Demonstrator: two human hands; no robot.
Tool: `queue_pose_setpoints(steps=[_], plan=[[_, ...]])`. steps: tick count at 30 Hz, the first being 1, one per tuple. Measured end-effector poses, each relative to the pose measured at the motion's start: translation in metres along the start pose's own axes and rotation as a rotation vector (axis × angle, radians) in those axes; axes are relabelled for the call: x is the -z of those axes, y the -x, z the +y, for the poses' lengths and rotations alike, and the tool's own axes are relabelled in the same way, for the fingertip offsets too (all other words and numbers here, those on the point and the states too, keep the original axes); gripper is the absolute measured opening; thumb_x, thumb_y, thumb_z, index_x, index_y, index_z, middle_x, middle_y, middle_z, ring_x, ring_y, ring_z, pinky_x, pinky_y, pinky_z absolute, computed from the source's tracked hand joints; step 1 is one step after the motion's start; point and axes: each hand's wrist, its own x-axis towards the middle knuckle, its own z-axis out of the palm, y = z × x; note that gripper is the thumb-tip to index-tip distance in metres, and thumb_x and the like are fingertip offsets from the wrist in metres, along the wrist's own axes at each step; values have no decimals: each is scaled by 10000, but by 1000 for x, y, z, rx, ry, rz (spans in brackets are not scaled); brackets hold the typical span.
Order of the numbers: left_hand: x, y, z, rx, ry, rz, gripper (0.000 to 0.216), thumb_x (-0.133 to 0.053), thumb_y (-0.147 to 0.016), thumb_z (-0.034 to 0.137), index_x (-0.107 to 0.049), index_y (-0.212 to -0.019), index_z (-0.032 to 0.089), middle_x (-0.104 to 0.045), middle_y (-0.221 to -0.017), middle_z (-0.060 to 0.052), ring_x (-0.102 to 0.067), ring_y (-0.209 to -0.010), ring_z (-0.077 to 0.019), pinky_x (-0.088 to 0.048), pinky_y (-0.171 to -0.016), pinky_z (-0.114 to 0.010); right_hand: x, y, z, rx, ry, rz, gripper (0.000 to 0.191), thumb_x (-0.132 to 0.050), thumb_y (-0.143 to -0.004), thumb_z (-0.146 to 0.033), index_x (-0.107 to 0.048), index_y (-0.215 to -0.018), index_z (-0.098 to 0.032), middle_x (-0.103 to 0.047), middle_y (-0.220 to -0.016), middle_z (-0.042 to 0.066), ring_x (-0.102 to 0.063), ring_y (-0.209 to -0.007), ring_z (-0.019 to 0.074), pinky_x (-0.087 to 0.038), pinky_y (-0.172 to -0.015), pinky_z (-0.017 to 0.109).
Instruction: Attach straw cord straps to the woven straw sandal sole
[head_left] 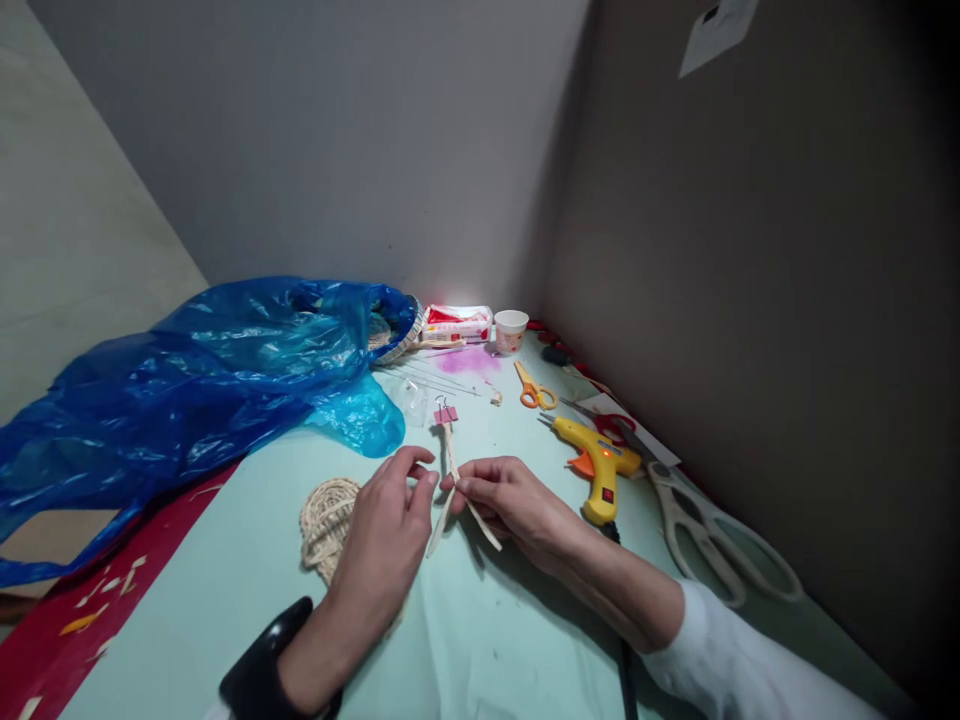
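Observation:
A thin pale braid (pixel 451 452) of flat plant-fibre strips runs toward me from a pink binder clip (pixel 445 414). My right hand (pixel 504 492) pinches the braid near its lower end, where loose strips spread out below the fingers. Just left of it is my left hand (pixel 391 515), its thumb and index finger apart and close to the strips, with nothing visible between them. A coil of woven braid (pixel 326 515) lies on the table, partly hidden behind my left hand and forearm.
A blue plastic bag (pixel 225 370) sprawls on the left. On the right lie a yellow glue gun (pixel 600 460), large scissors (pixel 701 530) and small orange scissors (pixel 534 388). A paper cup (pixel 511 333) and a red-white packet (pixel 457 325) stand by the wall.

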Motion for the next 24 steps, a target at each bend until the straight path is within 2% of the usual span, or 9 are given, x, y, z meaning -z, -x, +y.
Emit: queue_pose_setpoints(steps=[1, 3, 6, 9, 12, 14, 17, 21, 24], plan=[[-1, -4, -2, 50, 71, -59, 253, -385, -903, 389, -533, -986, 201, -549, -592, 9, -468, -494, -163, -333, -505, -285, 0, 1, -1, -1, 3, -15, 181, -533, -776, -321, -570, -697, -162, -261, -461, -105, -165, -416, 70, -125, -411, 238], [-4, -11, -8, 128, 216, -205, 260, -395, -881, 415, -527, -906, 192, -457, -504, 53, -373, -393, -121, -276, -403, -246, 0, 3, -2, 5, 31, -39, 151, -502, -788, -303, -543, -723, -174, -314, -497, -91, -187, -424, 73, -147, -410, 232], [-11, -13, -12, 187, 407, -315, 224, -450, -845, 400, -487, -779, 189, -421, -581, 62, -257, -400, -57, -207, -359, -196, 2, 4, -2, 44, 140, -58, 144, -455, -825, -288, -521, -755, -182, -401, -562, -63, -229, -441, 80, -193, -420, 228], [-12, -11, -12, 218, 523, -324, 216, -495, -836, 381, -467, -757, 182, -393, -646, 69, -187, -420, -30, -153, -351, -172, 7, 4, -1, 125, 331, -56, 183, -441, -868, -252, -539, -735, -174, -529, -645, -17, -364, -500, 90, -298, -498, 228], [-12, -10, -12, 242, 566, -324, 233, -504, -856, 371, -458, -727, 182, -338, -603, 92, -157, -397, -18, -117, -341, -171, 8, 6, -2, 203, 564, -18, 200, -441, -892, -179, -556, -728, -174, -621, -713, 12, -505, -638, 119, -351, -638, 239], [-12, -9, -12, 253, 574, -316, 212, -513, -859, 351, -454, -738, 187, -331, -579, 101, -153, -380, -14, -114, -334, -169, 6, 9, -4, 224, 713, 25, 187, -432, -896, -136, -559, -766, -179, -636, -716, 14, -533, -669, 131, -334, -652, 245], [-14, -9, -13, 266, 575, -296, 169, -513, -860, 330, -443, -778, 200, -342, -560, 108, -175, -361, -16, -120, -327, -163, 1, 15, -5, 223, 918, 88, 153, -446, -880, -105, -556, -810, -185, -630, -699, 17, -523, -637, 136, -279, -593, 254], [-17, -6, -13, 279, 571, -271, 142, -503, -857, 324, -435, -808, 209, -349, -552, 112, -190, -356, -20, -128, -324, -155, -4, 20, -3, 219, 1158, 146, 140, -483, -826, -83, -582, -837, -182, -617, -656, 25, -436, -526, 138, -168, -521, 295], [-17, -6, -14, 284, 566, -253, 157, -509, -839, 317, -429, -759, 209, -343, -531, 113, -184, -353, -18, -121, -321, -152, -7, 22, -2, 224, 1283, 182, 135, -509, -802, -74, -605, -822, -167, -622, -638, 33, -393, -484, 140, -131, -512, 319]])
